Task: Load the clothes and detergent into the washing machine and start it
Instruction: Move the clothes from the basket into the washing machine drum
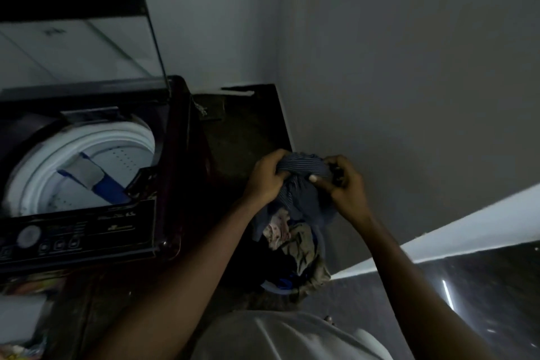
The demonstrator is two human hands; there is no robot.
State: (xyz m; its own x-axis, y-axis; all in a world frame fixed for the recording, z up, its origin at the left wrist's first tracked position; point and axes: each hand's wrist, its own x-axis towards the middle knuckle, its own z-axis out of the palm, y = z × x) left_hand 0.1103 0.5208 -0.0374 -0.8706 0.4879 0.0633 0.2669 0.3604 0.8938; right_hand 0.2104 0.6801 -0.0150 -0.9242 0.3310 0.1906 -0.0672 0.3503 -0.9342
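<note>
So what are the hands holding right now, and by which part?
Both the left hand and right hand grip a blue striped garment by its bunched upper edge, above the laundry pile.

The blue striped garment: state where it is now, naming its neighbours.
Head view, right of centre: the blue striped garment is gripped by the left hand and right hand above the laundry pile, right of the open washing machine.
</note>
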